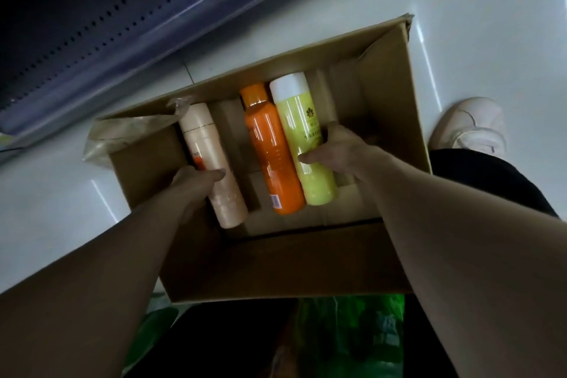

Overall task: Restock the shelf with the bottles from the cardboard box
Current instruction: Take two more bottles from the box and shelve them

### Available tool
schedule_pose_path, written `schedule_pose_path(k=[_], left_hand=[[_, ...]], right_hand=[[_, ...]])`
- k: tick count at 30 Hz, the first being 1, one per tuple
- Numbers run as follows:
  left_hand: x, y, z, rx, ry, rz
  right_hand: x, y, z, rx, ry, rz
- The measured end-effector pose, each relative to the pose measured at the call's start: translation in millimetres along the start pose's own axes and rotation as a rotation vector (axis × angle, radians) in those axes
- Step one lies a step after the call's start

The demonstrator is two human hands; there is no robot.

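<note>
Both forearms reach down into the box (395, 107). Left hand (191, 186) curls round the beige bottle (211, 159); right hand (333, 150) wraps the yellow bottle (302, 135) — neither lifted clear. An orange bottle (271, 150) lies between them. Three remain, it seems; the shelf (92, 24) waits beyond the box, unobstructed. A shoe (469, 126) stands right of the box.

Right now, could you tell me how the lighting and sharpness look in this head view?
Head view: dim overall, forearms dark; streaks of glare on the glossy floor; wide-angle bending tilts the shelf; the orange bottle and yellow-green bottle read clearly, though label text is soft; the green bag at the bottom is blurred.
</note>
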State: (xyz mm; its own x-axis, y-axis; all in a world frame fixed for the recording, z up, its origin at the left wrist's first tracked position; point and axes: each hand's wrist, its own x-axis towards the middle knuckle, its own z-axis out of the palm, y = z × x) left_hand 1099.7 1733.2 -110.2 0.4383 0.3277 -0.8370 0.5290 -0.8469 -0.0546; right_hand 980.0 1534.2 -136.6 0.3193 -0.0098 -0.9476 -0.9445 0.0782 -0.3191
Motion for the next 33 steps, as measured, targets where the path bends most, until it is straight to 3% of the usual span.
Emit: schedule_pose_path(k=[4,14,24,33], left_hand=[[14,-2,0,-0.086,-0.047,-0.007],[13,4,14,-0.047,-0.104,0.079],[5,6,23,-0.022,-0.110,0.124],[-70,13,0,-0.071,-0.201,0.192]], right_hand=[[6,4,-2,-0.012,0.009,-0.016],[6,2,10,-0.068,0.133,0.001],[5,16,17,-0.112,0.101,0.009],[-49,-11,-6,-0.135,0.014,-0.071]])
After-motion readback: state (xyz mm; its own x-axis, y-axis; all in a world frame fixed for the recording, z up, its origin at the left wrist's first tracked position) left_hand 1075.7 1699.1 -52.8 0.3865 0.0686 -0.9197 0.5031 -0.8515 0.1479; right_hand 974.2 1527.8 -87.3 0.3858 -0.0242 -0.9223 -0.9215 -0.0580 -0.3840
